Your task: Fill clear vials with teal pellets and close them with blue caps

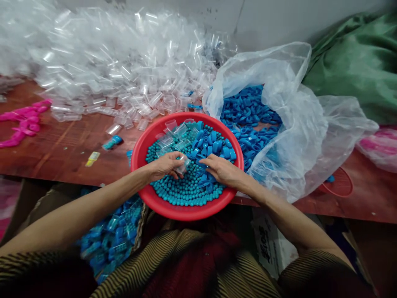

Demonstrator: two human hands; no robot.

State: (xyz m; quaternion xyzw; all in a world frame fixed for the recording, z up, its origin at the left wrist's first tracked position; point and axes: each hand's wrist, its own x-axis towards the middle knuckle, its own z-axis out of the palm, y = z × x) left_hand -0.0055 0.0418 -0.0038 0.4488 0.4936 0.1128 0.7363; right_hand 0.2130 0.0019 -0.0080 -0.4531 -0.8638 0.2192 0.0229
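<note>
A red plastic basin (pixel 138 176) holds a layer of small turquoise beads (pixel 180 194). Inside its far left part lie several clear plastic tubes (pixel 166 140), and blue plastic caps (pixel 217 147) are heaped on the right side. My left hand (pixel 169 165), over the beads, is closed on one clear plastic tube (pixel 184 164). What is inside that tube is hard to see. My right hand (pixel 221 169) reaches over the basin's right side, fingers drawn together at the edge of the blue caps. Whatever its fingertips grip is too small to make out.
Clear tubes (pixel 124 82) are piled along the wall. A plastic bag (pixel 291 107) of blue caps lies right of the basin. One filled tube (pixel 112 142) and pink pieces (pixel 26 122) lie left. Below the table edge, filled tubes (pixel 114 236) fill a box. A red basket (pixel 339 182) sits right.
</note>
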